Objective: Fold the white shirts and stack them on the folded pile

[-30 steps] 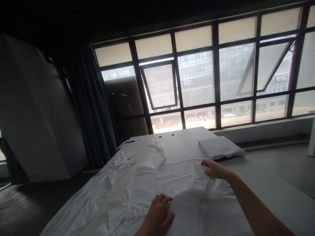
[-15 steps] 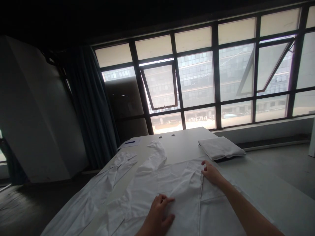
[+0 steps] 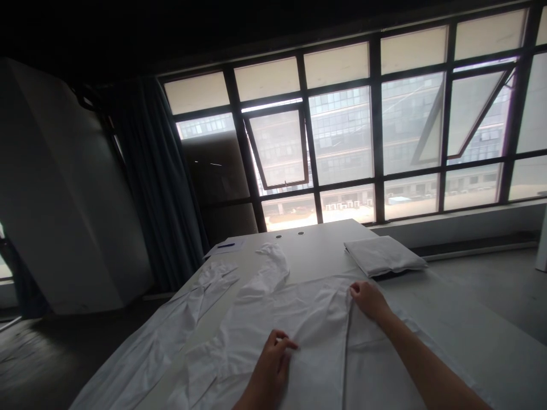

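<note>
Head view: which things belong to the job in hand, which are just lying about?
In the job:
- white garment, spread out under both hands
- left hand, on it
- right hand, apparently pinching it near the far edge
- table, under the garment

Lying about, it seems:
- second white garment, left
- folded white cloth, right
- pen on paper, far left

Your light comes from the windows [image 3: 341, 134] ahead, glaring through the lowest panes [image 3: 348, 206]; above you the ceiling [image 3: 128, 31] sinks nearly to black. The white cloth [image 3: 320, 322] looks greyish, softly detailed, and the left-hand floor [image 3: 64, 353] is shadowed.
</note>
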Motion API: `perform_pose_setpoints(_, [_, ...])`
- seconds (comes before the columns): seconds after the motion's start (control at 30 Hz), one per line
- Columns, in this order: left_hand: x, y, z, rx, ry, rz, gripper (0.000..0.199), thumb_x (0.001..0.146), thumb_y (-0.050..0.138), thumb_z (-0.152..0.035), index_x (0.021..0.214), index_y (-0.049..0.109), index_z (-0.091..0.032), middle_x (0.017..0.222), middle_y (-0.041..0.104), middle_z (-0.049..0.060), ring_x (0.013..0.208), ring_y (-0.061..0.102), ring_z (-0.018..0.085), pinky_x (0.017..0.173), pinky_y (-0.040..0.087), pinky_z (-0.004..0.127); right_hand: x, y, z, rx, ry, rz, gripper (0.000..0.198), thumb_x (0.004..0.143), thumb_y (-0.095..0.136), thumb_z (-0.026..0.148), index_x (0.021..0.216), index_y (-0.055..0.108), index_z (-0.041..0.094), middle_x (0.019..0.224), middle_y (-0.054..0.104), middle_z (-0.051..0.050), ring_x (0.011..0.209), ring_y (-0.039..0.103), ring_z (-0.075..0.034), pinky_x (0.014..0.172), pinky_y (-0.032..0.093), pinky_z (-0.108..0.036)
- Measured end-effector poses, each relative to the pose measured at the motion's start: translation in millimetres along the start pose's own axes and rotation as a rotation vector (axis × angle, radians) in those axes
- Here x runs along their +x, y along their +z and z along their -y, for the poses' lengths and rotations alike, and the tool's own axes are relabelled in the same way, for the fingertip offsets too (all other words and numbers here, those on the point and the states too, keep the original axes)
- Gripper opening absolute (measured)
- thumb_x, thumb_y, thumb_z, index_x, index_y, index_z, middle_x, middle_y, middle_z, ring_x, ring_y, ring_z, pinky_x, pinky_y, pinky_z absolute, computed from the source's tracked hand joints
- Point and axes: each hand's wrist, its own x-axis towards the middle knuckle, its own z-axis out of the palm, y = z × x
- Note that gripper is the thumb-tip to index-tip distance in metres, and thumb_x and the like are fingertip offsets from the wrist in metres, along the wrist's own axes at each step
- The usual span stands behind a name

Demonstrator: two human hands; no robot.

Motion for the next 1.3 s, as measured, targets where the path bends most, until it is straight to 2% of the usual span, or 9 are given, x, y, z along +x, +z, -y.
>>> perform_pose_setpoints(0.07, [-2.0, 0.3, -0.6, 0.106, 0.043, 0.032, 0.032, 0.095, 0.046, -0.021, 0.110, 0.074, -0.027, 0.128, 0.061, 0.010, 0.109, 0.063, 0.024, 0.103, 0.052, 0.042, -4.0, 1.3, -1.0, -0.070, 0.042, 0.022, 0.023, 0.089, 0.059, 0.032, 0.098, 0.076, 0.018, 0.102, 0.074, -0.013, 0.104, 0.068, -0.026, 0.092, 0.047, -0.034])
perform_pose_setpoints(0.23, [-6.2, -2.3, -3.0, 0.393, 0.205, 0.160, 0.041, 0.094, 0.060, -0.031, 0.134, 0.064, -0.038, 0.152, 0.053, 0.005, 0.142, 0.046, 0.034, 0.118, 0.039, 0.056, -6.2, -6.2, 12.2, -0.183, 0.089, 0.017, 0.039, 0.090, 0.058, 0.030, 0.123, 0.066, 0.011, 0.129, 0.061, -0.026, 0.124, 0.057, -0.039, 0.101, 0.043, -0.051])
perform_pose_setpoints(0.37, [-6.7, 8.6, 3.2, 0.437, 0.331, 0.397, 0.071, 0.093, 0.065, -0.057, 0.157, 0.036, -0.042, 0.167, 0.031, 0.007, 0.152, 0.032, 0.040, 0.122, 0.032, 0.062, -14.7, -1.7, 44.3, -0.123, -0.146, 0.162, 0.047, 0.096, 0.053, 0.049, 0.133, 0.064, 0.024, 0.144, 0.058, -0.015, 0.133, 0.053, -0.032, 0.111, 0.038, -0.047])
perform_pose_setpoints(0.47, [-7.8, 25.0, 11.5, 0.453, 0.365, 0.450, 0.062, 0.102, 0.052, -0.054, 0.159, 0.029, -0.045, 0.167, 0.031, 0.007, 0.152, 0.031, 0.038, 0.121, 0.032, 0.063, -32.0, 20.0, 70.0, -0.070, -0.324, 0.300, 0.057, 0.099, 0.041, 0.063, 0.144, 0.058, 0.033, 0.156, 0.050, -0.006, 0.146, 0.041, -0.026, 0.121, 0.028, -0.042])
perform_pose_setpoints(0.6, [-11.9, 40.4, 20.4, 0.485, 0.399, 0.430, 0.054, 0.105, 0.048, -0.042, 0.156, 0.031, -0.050, 0.164, 0.036, 0.004, 0.150, 0.035, 0.040, 0.118, 0.034, 0.068, -50.9, 50.5, 84.0, -0.104, -0.368, 0.382, 0.064, 0.101, 0.035, 0.062, 0.154, 0.047, 0.030, 0.166, 0.033, -0.008, 0.156, 0.021, -0.034, 0.125, 0.008, -0.058])
perform_pose_setpoints(0.77, [-14.4, 44.5, 23.2, 0.512, 0.406, 0.407, 0.055, 0.106, 0.048, -0.041, 0.156, 0.029, -0.052, 0.164, 0.036, 0.006, 0.148, 0.037, 0.043, 0.113, 0.034, 0.076, -47.0, 63.4, 76.2, -0.233, -0.244, 0.244, 0.063, 0.101, 0.037, 0.054, 0.157, 0.043, 0.024, 0.167, 0.030, -0.010, 0.156, 0.021, -0.033, 0.126, 0.007, -0.055])
perform_pose_setpoints(0.93, [-8.0, 38.3, 10.5, 0.454, 0.366, 0.448, 0.045, 0.106, 0.045, -0.048, 0.151, 0.043, -0.048, 0.159, 0.045, 0.006, 0.147, 0.040, 0.039, 0.117, 0.032, 0.072, -35.0, 58.3, 60.4, -0.273, -0.104, 0.113, 0.058, 0.098, 0.044, 0.035, 0.153, 0.049, 0.018, 0.164, 0.035, -0.015, 0.154, 0.025, -0.035, 0.124, 0.013, -0.054])
perform_pose_setpoints(1.1, [-6.7, 24.0, 3.3, 0.407, 0.239, 0.355, 0.078, 0.083, 0.069, -0.073, 0.151, 0.047, -0.041, 0.160, 0.046, 0.008, 0.140, 0.050, 0.039, 0.118, 0.039, 0.060, -24.5, 42.1, 35.4, -0.292, -0.032, 0.026, 0.044, 0.098, 0.045, 0.029, 0.136, 0.065, 0.029, 0.155, 0.050, -0.009, 0.146, 0.040, -0.028, 0.121, 0.023, -0.046])
perform_pose_setpoints(1.3, [-8.9, 18.2, 18.4, 0.432, 0.238, 0.382, 0.092, 0.082, 0.067, -0.077, 0.159, 0.028, -0.045, 0.169, 0.024, 0.009, 0.153, 0.023, 0.046, 0.120, 0.021, 0.075, -21.4, 39.3, 19.4, -0.330, 0.064, -0.041, 0.055, 0.096, 0.052, 0.043, 0.141, 0.060, 0.014, 0.152, 0.049, -0.022, 0.142, 0.041, -0.038, 0.118, 0.025, -0.050])
